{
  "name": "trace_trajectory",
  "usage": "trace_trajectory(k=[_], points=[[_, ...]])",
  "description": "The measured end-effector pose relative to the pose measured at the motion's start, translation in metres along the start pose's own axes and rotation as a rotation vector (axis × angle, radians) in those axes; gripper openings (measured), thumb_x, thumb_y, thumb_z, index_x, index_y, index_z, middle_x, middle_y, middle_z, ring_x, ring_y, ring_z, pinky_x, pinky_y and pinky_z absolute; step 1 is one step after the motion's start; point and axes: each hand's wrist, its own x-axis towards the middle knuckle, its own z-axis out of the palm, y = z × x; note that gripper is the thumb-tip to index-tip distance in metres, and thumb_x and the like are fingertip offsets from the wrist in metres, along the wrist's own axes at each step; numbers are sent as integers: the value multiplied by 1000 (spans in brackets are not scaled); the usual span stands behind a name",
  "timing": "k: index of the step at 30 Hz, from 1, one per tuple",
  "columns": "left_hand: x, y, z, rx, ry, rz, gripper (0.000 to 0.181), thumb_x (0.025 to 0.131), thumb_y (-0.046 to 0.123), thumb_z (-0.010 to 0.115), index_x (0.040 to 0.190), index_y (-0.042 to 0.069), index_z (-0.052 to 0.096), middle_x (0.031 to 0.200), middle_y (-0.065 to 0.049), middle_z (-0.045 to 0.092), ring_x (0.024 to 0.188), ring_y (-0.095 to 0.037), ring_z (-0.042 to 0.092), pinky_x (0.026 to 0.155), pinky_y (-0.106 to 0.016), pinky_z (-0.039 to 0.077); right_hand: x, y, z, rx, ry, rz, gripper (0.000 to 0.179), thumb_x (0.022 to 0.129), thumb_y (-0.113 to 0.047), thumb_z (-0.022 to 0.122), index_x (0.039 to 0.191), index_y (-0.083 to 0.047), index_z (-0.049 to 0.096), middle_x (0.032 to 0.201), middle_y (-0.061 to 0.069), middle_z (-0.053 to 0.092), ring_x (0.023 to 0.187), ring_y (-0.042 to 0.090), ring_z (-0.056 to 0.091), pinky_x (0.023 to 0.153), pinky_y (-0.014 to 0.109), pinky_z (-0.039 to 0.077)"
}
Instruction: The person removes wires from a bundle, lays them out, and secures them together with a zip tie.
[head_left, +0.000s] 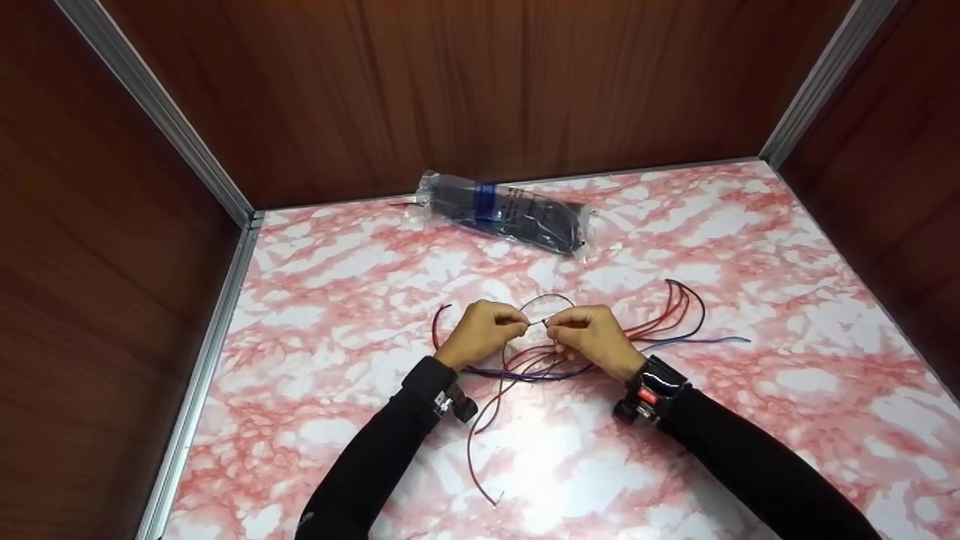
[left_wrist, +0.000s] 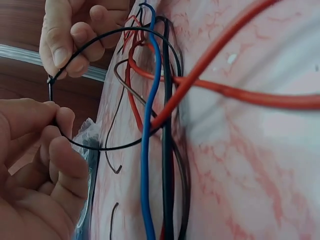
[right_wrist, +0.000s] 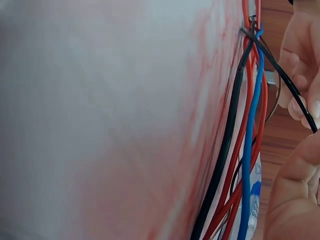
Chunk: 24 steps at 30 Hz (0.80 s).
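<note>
A thin black cable tie (left_wrist: 107, 148) forms a loop around several wires. My left hand (head_left: 482, 330) pinches the tie's tail between thumb and fingertips. Close to it on the right, my right hand (head_left: 596, 337) pinches the tie near its small head (left_wrist: 50, 80). A short straight length of the tie spans the gap between the hands. Through the loop run a blue wire (left_wrist: 146, 175), a thick black wire (left_wrist: 167, 150), red wires (left_wrist: 215, 62) and thin brownish ones. The bundle lies below my fingers, its loose ends spread to both sides.
Toward the back wall lies a clear plastic packet (head_left: 510, 214) with black contents and a blue band. Red wire bends (head_left: 679, 307) reach out on the right, and one red wire end (head_left: 480, 480) trails toward me. Brown panels (head_left: 480, 90) enclose the red-and-white marbled tabletop (head_left: 750, 420).
</note>
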Motion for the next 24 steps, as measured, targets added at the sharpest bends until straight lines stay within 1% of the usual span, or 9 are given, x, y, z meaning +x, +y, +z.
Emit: trace_trajectory(k=[4, 7, 10, 11, 13, 16, 18, 21, 24], points=[[2, 2, 1, -5, -5, -1, 13, 88, 13, 70, 95, 5, 76, 80, 8, 70, 68, -4, 58, 65, -22, 47, 1, -2, 0, -26, -49, 10, 22, 88, -7, 71, 105, 7, 70, 78, 30, 65, 58, 20, 62, 53, 46, 55], [2, 2, 2, 1, -8, -5, 12, 87, 13, 71, 94, 5, 77, 80, 8, 70, 70, -4, 59, 66, -22, 48, 0, -2, -5, -42, -67, 7, 22, 89, -6, 69, 105, 9, 68, 82, 32, 64, 63, 29, 64, 56, 53, 54], [2, 1, 2, 3, -18, 0, 12, 87, 11, 71, 95, 4, 77, 82, 8, 70, 75, -4, 61, 70, -22, 49, 0, -1, -12, -89, -28, -52, 23, 88, -7, 70, 106, 8, 67, 84, 29, 64, 66, 40, 63, 55, 53, 54], [2, 1, 2, 2, -25, 0, 12, 87, 11, 71, 95, 4, 77, 83, 8, 71, 76, -4, 62, 71, -23, 50, 0, -1, -15, -116, -14, -81, 23, 88, -7, 71, 107, 6, 67, 86, 27, 65, 68, 43, 63, 53, 52, 53], [2, 1, 3, 2, -37, 5, 12, 87, 11, 71, 95, 4, 76, 83, 7, 70, 76, -5, 62, 71, -23, 50, 2, -3, -18, -192, 1, -161, 23, 87, -6, 72, 107, 4, 68, 89, 19, 67, 68, 44, 62, 51, 47, 53], [4, 2, 4, 15, -49, 17, 12, 87, 11, 70, 94, 3, 76, 80, 6, 69, 73, -5, 61, 69, -23, 49, 4, -6, -19, -314, -18, -279, 18, 84, -4, 73, 101, 0, 72, 91, 8, 69, 66, 36, 64, 52, 38, 54], [5, 3, 6, 25, -62, 24, 13, 88, 11, 68, 95, 3, 75, 80, 6, 69, 73, -5, 60, 68, -23, 48, 5, -6, -19, -408, -13, -358, 13, 82, -3, 75, 95, -4, 75, 88, 1, 69, 66, 26, 64, 56, 31, 54], [6, 2, 9, 23, -83, 25, 14, 89, 11, 66, 97, 5, 75, 83, 0, 71, 72, -5, 60, 67, -22, 48, 5, -6, -19, -548, -13, -464, 12, 81, -4, 76, 91, -9, 76, 84, -6, 66, 66, 14, 61, 59, 29, 52], [7, 2, 11, 30, -108, 17, 15, 90, 13, 65, 99, 7, 76, 88, -6, 72, 71, -5, 60, 68, -22, 49, 6, -8, -20, -639, -36, -564, 12, 81, -6, 76, 93, -9, 75, 85, -6, 66, 68, 10, 60, 60, 30, 52]])
